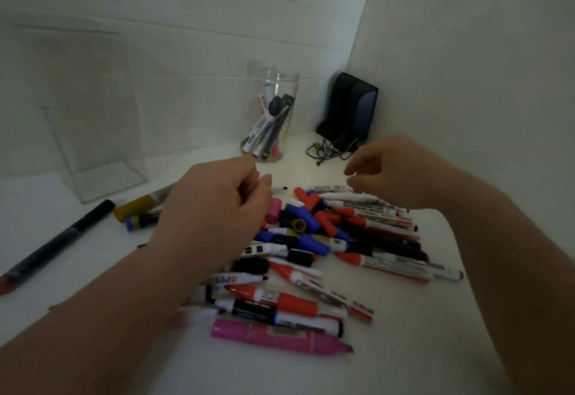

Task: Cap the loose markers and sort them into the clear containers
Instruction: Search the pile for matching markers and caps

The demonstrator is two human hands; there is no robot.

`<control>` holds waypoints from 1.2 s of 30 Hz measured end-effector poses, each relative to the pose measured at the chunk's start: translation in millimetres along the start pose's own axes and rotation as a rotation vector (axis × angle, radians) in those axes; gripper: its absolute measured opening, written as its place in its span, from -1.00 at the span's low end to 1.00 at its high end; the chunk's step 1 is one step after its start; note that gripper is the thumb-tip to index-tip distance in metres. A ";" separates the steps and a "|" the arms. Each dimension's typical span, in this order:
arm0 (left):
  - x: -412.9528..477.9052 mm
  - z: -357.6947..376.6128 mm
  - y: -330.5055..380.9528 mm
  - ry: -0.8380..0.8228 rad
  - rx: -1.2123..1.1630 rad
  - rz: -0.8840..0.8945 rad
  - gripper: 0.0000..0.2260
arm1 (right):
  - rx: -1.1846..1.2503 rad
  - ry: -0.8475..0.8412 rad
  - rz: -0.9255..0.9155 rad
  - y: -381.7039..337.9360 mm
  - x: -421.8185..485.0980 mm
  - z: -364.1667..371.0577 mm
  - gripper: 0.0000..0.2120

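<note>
My left hand (214,208) hovers over the far left side of the marker pile (311,248). Its fingers are curled in and the thumb is pressed toward the forefinger. A thin black marker tip (283,189) pokes out just past those fingertips, but I cannot tell whether I am pinching that marker or it simply lies on the worktop (404,348) behind my hand. My right hand (395,170) is blurred above the far right side of the pile. Its fingers are loosely bent, the thumb is apart from them, and nothing shows between them.

The pile sits mid-worktop: red, blue, black and white markers mixed with loose caps. A fat pink marker (273,335) lies along its near side. Toward the left edge, apart from the pile, a long black marker (59,239) lies at a slant. Just beside my left hand are a mustard-yellow marker (140,205) and a blue-and-yellow one (140,222).

Against the far edge a round clear jar (270,111) stands upright with several markers leaning inside it. A clear rectangular box (93,152) stands at the far left. In the far right corner is a black case (348,108), with a tangled cable (329,152) in front of it.
</note>
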State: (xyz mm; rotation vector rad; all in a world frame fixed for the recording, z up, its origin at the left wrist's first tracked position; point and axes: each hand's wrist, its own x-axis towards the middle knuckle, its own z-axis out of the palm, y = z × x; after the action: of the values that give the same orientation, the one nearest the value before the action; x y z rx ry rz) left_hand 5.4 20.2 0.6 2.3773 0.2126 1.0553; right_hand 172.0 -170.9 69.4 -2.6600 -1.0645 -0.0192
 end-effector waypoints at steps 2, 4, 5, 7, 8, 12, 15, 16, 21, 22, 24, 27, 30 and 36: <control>-3.2 3.0 6.2 -0.035 0.004 -0.003 -0.65 | -0.049 -0.037 0.004 12.5 -14.4 2.0 -0.94; -5.4 5.8 11.4 -0.052 0.011 -0.004 -0.64 | -0.067 -0.074 0.003 21.2 -23.7 3.9 -0.93; -6.1 6.6 14.1 -0.063 0.016 -0.009 -0.64 | -0.077 -0.109 0.006 24.6 -26.9 5.3 -0.93; -7.1 7.8 19.5 -0.097 0.026 -0.035 -0.64 | -0.090 -0.190 0.016 28.4 -31.5 8.1 -0.95; -7.5 7.7 21.6 -0.110 0.029 -0.046 -0.64 | -0.101 -0.218 0.016 28.7 -32.6 9.7 -0.95; -8.5 8.4 25.2 -0.110 0.030 -0.075 -0.64 | -0.190 -0.277 0.005 23.8 -30.3 15.1 -0.88; -8.1 9.2 24.6 -0.092 0.033 -0.082 -0.65 | -0.194 -0.357 0.038 22.7 -27.0 18.4 -0.88; -8.3 10.2 24.0 -0.093 0.039 -0.079 -0.65 | -0.186 -0.380 0.050 23.5 -26.1 20.0 -0.89; -9.9 12.1 22.0 -0.108 0.052 -0.071 -0.66 | -0.183 -0.364 0.040 27.6 -23.6 21.1 -0.88; -10.7 12.4 23.1 -0.109 0.051 -0.064 -0.65 | -0.198 -0.369 0.039 28.5 -24.5 20.4 -0.85; -12.0 10.9 25.7 -0.125 0.036 -0.039 -0.65 | -0.249 -0.395 0.039 30.0 -26.2 21.1 -0.78; -18.1 6.8 37.5 -0.236 0.026 0.082 -0.76 | -0.260 -0.422 0.040 31.2 -25.6 24.5 -0.81; -25.8 13.0 65.8 -0.449 0.097 0.386 -0.85 | -0.214 -0.414 0.023 31.7 -24.6 22.0 -0.82; -24.5 58.8 109.6 -0.784 0.302 0.399 -0.65 | -0.079 -0.212 -0.038 40.9 -27.7 13.5 -0.83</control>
State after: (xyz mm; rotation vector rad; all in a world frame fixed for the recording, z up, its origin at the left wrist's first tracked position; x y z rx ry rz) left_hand 24.0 -104.9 9.4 2.9833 -0.4269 0.1683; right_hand 178.3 -214.3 43.1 -2.7596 -1.2020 0.2231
